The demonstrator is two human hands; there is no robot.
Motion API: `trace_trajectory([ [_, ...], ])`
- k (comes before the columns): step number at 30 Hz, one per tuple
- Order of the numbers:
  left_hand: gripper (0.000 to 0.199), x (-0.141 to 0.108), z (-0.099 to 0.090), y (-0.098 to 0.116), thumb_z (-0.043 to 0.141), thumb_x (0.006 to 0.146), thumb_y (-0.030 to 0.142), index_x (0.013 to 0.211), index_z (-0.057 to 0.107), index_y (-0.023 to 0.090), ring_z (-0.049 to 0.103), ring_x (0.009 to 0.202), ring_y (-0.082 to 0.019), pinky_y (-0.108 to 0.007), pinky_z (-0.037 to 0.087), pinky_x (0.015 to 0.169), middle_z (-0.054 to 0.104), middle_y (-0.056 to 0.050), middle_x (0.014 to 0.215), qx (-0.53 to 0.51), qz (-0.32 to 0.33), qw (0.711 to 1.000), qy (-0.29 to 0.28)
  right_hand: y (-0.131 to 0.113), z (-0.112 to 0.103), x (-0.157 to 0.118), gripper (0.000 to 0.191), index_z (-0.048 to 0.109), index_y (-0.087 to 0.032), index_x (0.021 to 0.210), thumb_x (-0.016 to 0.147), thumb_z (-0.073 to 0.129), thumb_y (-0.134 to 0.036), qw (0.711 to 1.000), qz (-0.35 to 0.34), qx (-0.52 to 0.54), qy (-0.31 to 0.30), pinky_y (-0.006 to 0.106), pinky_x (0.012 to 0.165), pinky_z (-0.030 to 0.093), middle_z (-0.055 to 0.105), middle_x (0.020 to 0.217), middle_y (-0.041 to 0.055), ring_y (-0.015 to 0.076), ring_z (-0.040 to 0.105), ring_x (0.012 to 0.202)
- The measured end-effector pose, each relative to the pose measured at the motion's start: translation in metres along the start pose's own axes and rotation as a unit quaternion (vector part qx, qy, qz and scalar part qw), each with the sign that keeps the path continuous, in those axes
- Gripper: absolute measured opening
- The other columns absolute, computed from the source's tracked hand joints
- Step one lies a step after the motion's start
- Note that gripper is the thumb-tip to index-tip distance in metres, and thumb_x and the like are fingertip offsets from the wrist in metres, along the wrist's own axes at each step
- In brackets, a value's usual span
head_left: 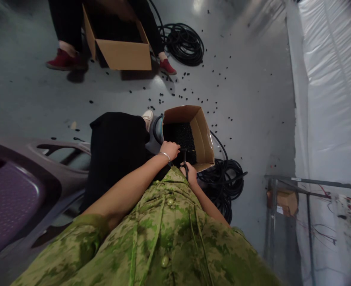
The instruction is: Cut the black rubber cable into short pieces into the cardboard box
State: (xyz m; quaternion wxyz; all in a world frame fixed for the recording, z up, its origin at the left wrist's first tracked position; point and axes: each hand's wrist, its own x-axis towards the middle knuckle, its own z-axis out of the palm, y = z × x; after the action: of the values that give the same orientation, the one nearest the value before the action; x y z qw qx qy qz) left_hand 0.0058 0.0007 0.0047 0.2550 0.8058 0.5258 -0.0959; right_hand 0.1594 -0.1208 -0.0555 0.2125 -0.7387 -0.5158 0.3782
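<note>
My left hand (170, 150), with a bracelet at the wrist, is closed over the near left part of an open cardboard box (205, 139). A thin black tube end (181, 149) pokes out past its fingertips. Just to the right and nearer to me, my right hand (191, 174) grips a pair of dark scissors (185, 163), whose blades point away from me toward the tube. Whether the blades touch the tube is too small to tell. Inside the box lies a heap of small black pieces (183, 137).
Coiled black tubing (230, 178) lies right of the box, and another coil (185, 43) lies farther off. Small black pieces are scattered over the floor. A person with red shoes (167, 66) sits opposite at a cardboard box (127, 55). A purple chair (11, 210) stands left, a metal frame (273, 214) right.
</note>
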Motion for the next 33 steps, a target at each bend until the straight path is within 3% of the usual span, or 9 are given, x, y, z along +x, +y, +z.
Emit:
trace_trajectory([
  [12, 0.032, 0.008, 0.007, -0.009, 0.051, 0.095, 0.033, 0.115, 0.076, 0.028, 0.068, 0.110, -0.027, -0.037, 0.044, 0.091, 0.077, -0.009, 0.116, -0.050, -0.023, 0.998, -0.018, 0.003, 0.009, 0.004, 0.032, 0.073, -0.022, 0.087, 0.077, 0.052, -0.042, 1.000, -0.008, 0.018, 0.006, 0.023, 0.064, 0.045, 0.066, 0.067, -0.0009, 0.0152, 0.057, 0.062],
  [33, 0.031, 0.008, 0.005, -0.010, 0.051, 0.096, 0.034, 0.115, 0.075, 0.030, 0.068, 0.111, -0.026, -0.034, 0.045, 0.087, 0.077, -0.007, 0.117, -0.021, -0.035, 0.999, -0.030, 0.000, 0.012, 0.007, 0.026, 0.073, -0.023, 0.082, 0.073, 0.052, -0.035, 0.999, -0.024, -0.016, 0.019, 0.024, 0.066, 0.047, 0.067, 0.066, -0.0006, 0.0160, 0.059, 0.061],
])
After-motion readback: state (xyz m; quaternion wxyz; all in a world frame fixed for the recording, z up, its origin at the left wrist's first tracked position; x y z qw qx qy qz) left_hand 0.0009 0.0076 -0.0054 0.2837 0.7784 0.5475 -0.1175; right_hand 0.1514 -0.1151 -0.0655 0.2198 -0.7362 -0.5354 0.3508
